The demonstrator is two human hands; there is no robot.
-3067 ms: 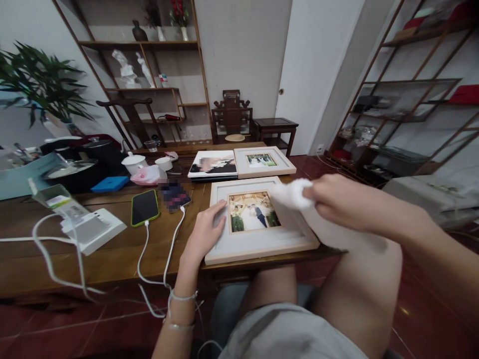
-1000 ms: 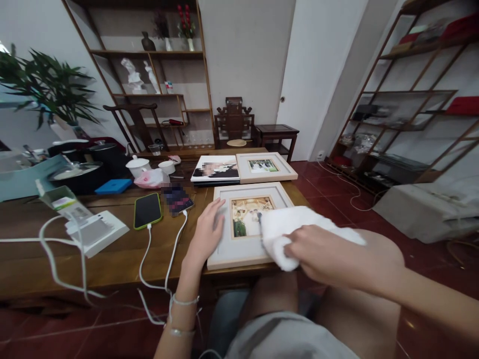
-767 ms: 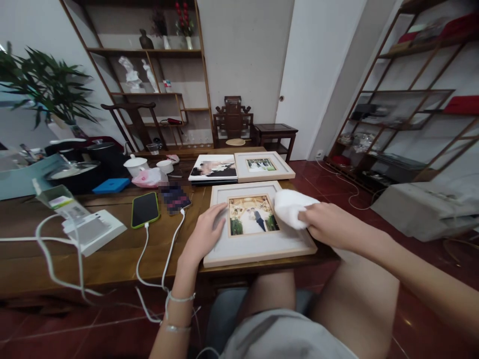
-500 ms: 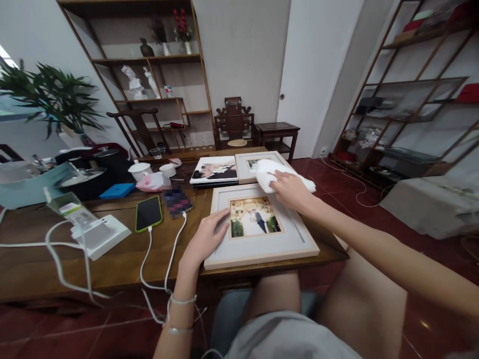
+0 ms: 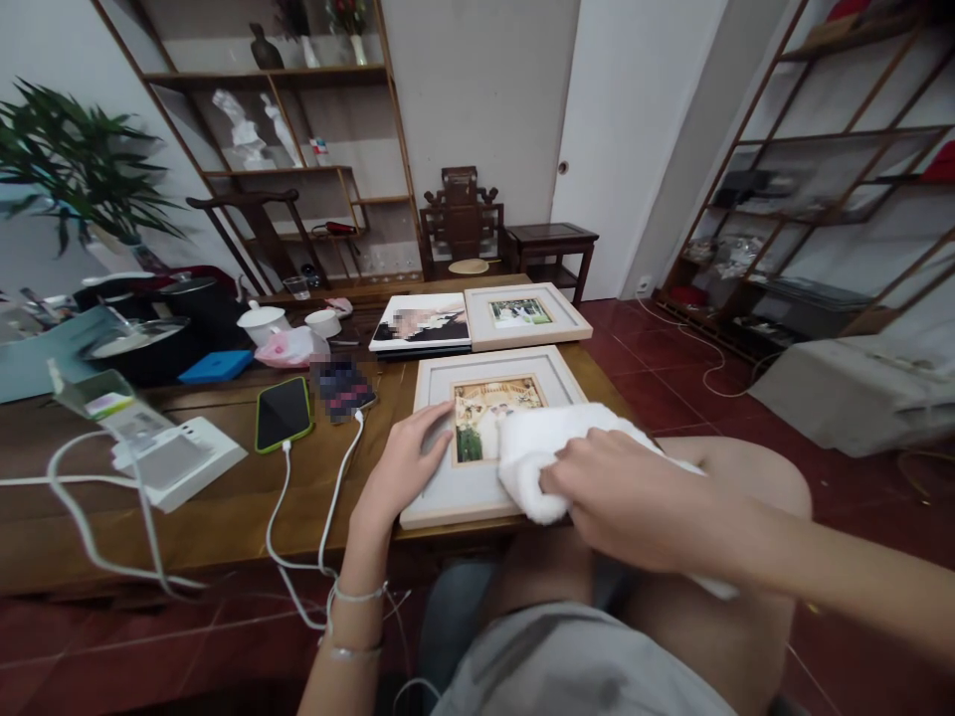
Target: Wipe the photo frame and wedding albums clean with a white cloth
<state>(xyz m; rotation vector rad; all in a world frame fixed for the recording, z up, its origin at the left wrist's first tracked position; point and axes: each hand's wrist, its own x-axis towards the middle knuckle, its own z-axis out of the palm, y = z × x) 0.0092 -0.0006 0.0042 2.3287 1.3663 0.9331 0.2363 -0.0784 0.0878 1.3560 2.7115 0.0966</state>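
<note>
Cloth work at the near edge of a wooden table (image 5: pixel 209 522). Grips a bunched white cloth (image 5: pixel 533 447) in the right hand (image 5: pixel 604 492), fingers curled tight around it. Presses it down on the lower right part of a picture frame (image 5: pixel 440 497), hiding that corner and the right side of the photograph. Lays the left hand (image 5: pixel 407 462) flat on the frame's left border, fingers stretched and apart, clamped on nothing, fingertips at the photograph's edge. Wears two thin bracelets (image 5: pixel 358 595) on the left wrist.

Just beyond the frame, farther up the table: a smaller frame (image 5: pixel 522 313) flat on its back, close beside a photo book (image 5: pixel 422 323) to its left. Left of the big frame: a phone in a green case (image 5: pixel 284 413), face up, and a second phone (image 5: pixel 343 383) beside it, blurred. White cables (image 5: pixel 328 507) from both phones, trailing over the table's near edge. Farther left: a white box (image 5: pixel 179 459), a flat blue case (image 5: pixel 218 366), a pink bag (image 5: pixel 294 346) and two white cups (image 5: pixel 263 323). At the far left, a green plant (image 5: pixel 75 169).
</note>
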